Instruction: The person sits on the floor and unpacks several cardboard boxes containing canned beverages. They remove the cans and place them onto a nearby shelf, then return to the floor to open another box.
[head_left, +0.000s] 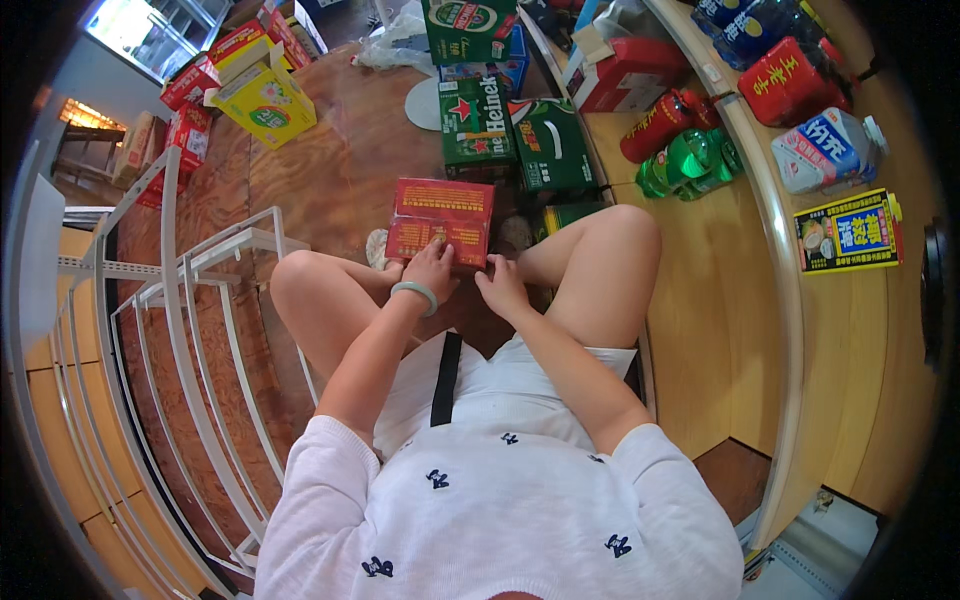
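Note:
A red cardboard box (441, 214) with yellow print lies before me, between my bent knees. My left hand (429, 271), with a pale bangle on its wrist, is on the box's near side, fingertips over the printed face. Close to the near right corner is my right hand (502, 286), its fingers bent. Whether those fingertips grip the corner is unclear. Just beyond the box stand a green Heineken carton (474, 154) and another green carton (555, 161).
A white metal rack (225, 300) stands at left on the brown wooden floor (352, 112). A yellow carton (266, 105) sits farther off. Wooden shelves (697, 322) at right hold green bottles (679, 161), a red jug (791, 82) and a black-and-yellow carton (847, 231).

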